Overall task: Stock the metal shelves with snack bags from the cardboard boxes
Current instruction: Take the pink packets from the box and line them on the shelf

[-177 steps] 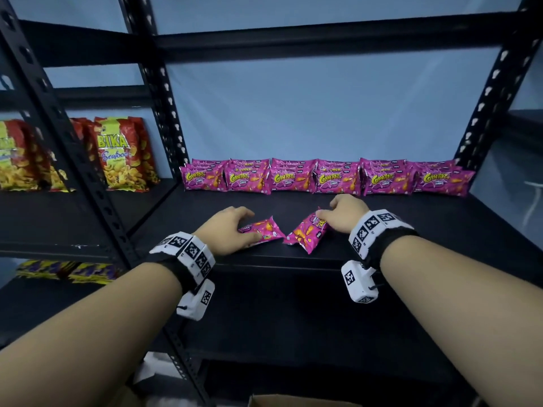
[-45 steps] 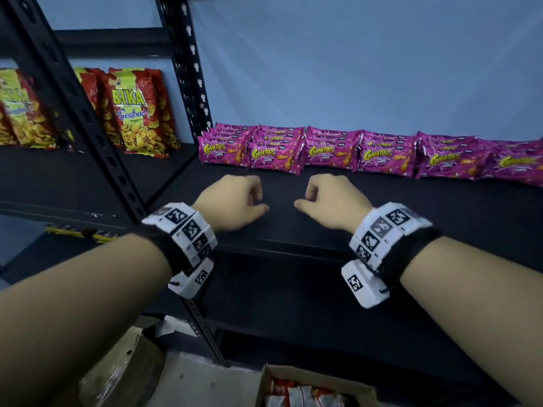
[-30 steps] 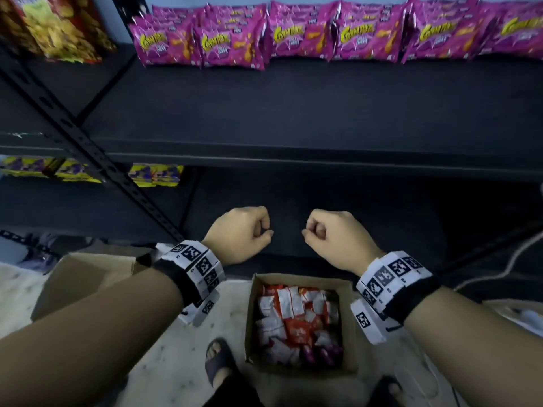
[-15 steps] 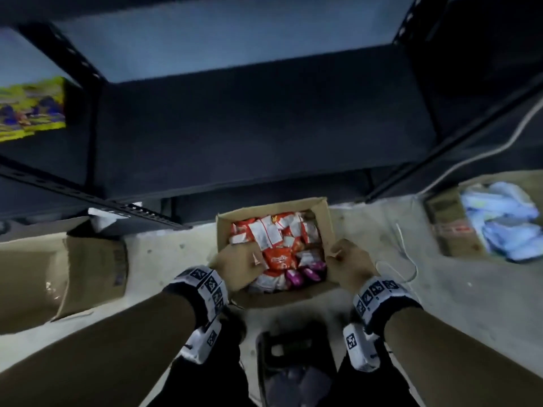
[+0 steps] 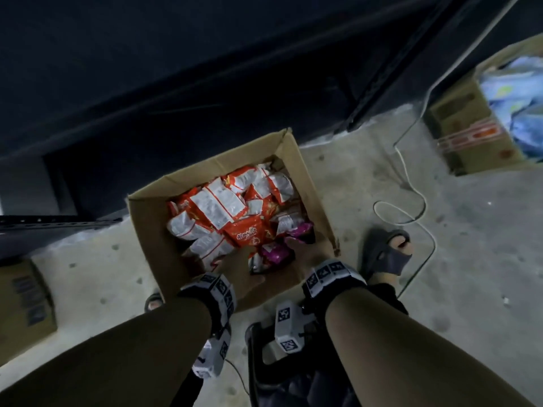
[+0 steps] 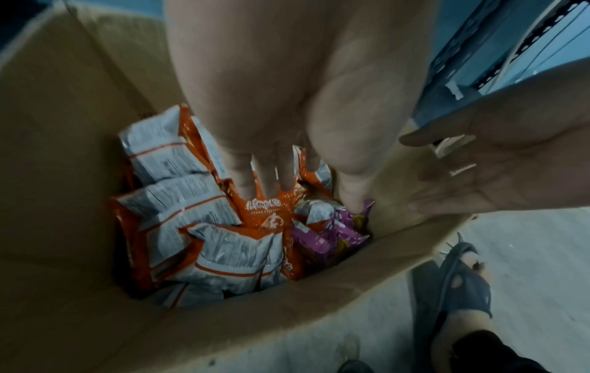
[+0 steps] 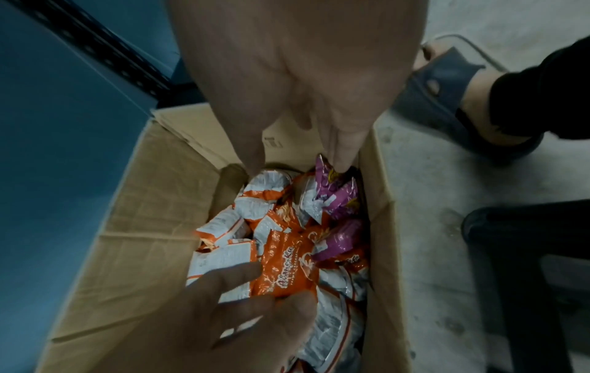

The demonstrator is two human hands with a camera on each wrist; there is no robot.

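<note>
The purple bags (image 5: 277, 251) lay in the box's (image 5: 150, 227) right near corner (beside orange bags (image 5: 246, 232)), directly under the right hand (image 5: 305, 250), fingers loosely spread; the left hand (image 5: 238, 267), fingers straight, touched orange bags.

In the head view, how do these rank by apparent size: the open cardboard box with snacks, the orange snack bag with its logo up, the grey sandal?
1. Cardboard box
2. Grey sandal
3. Orange snack bag; close to the sandal, so unsure.
</note>
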